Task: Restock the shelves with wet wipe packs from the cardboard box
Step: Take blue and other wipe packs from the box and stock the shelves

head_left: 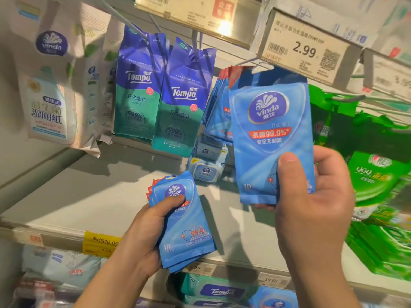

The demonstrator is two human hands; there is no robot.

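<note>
We note the right hand [311, 196] gripping a blue Vinda wet wipe pack [270, 134], thumb across its lower front, fingers curled behind. The pack is raised upright with its top at the peg hook [255, 63] below the 2.99 price tag [307, 52], in front of matching packs hung there. The left hand [142, 236] clasps a fanned stack of the same packs [186, 227] above the shelf [89, 196] front edge. Tempo packs [160, 92] hang toward the left.
</note>
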